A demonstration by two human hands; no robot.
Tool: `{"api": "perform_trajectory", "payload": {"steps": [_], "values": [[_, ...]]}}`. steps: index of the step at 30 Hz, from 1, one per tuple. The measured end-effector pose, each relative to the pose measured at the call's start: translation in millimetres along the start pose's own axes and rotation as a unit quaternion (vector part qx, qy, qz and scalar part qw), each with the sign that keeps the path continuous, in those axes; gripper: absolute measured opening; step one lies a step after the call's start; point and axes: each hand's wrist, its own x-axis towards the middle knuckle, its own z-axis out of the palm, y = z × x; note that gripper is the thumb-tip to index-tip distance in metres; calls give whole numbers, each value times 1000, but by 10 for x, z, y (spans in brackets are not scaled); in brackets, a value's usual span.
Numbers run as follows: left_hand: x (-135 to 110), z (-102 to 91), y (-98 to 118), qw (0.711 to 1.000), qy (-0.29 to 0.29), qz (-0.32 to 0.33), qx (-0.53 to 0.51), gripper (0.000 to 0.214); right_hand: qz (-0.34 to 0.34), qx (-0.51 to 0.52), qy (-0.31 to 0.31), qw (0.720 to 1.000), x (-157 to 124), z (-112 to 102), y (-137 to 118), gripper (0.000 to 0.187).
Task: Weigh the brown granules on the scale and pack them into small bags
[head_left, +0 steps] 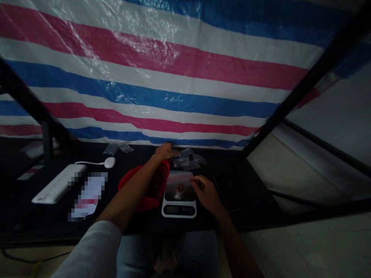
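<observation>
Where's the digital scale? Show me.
In the head view, the digital scale sits low centre, right of the red object, with the right hand at its right edge.

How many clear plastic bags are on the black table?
At least 4. Two clear plastic bags lie apart near the back of the black table, and at least two more overlap in a heap of bags beside the left hand. The heap may hide others.

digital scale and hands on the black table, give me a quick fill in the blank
The digital scale stands on a ____ table.
The right hand is at the scale's ____ side.
The left forearm crosses above a ____ object.
Behind the table hangs a tarp striped in red, white and ____.

Missing words: black; right; red; blue
</observation>
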Motion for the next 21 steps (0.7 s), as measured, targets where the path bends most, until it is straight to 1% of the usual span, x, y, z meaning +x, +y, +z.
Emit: {"api": "perform_trajectory", "payload": {"steps": [3, 4, 6, 9, 12, 13, 15, 17, 18, 19, 20, 21], "values": [[4, 127, -110, 999, 7, -1, -33, 32, 4, -11, -15, 1000, -159, -64, -47, 14], [-11, 144, -136, 999, 16, 4, -52, 31, 6, -14, -19, 1000, -196, -79, -55, 14], [-55, 132, -175, 994, 43, 18, -98, 36, 11, -16, -21, 1000, -253, -94, -57, 14], [-154, 13, -212, 981, 90, 38, -168, 48, 13, -13, -23, 1000, -301, -80, -37, 13], [-305, -170, -223, 963, 143, 55, -222, 53, 8, -13, -26, 1000, -317, -26, -23, 9], [-368, -228, -218, 951, 165, 63, -255, 53, 5, -16, -27, 999, -318, -2, -24, 9], [-522, -320, -189, 907, 199, 78, -364, 53, -2, -19, -29, 999, -314, 48, -32, 12], [-723, -368, -141, 858, 201, 83, -464, 55, -5, -19, -28, 999, -303, 97, -45, 19], [-845, -375, -113, 844, 197, 84, -492, 55, -8, -19, -28, 999, -295, 120, -52, 23], [-979, -372, -86, 835, 197, 85, -507, 57, -12, -20, -30, 999, -284, 140, -58, 26], [-1122, -362, -60, 837, 186, 84, -507, 58, -17, -21, -31, 999, -272, 159, -64, 28], [-1271, -345, -39, 850, 179, 86, -489, 57, -22, -24, -34, 999, -257, 177, -68, 29]]}}
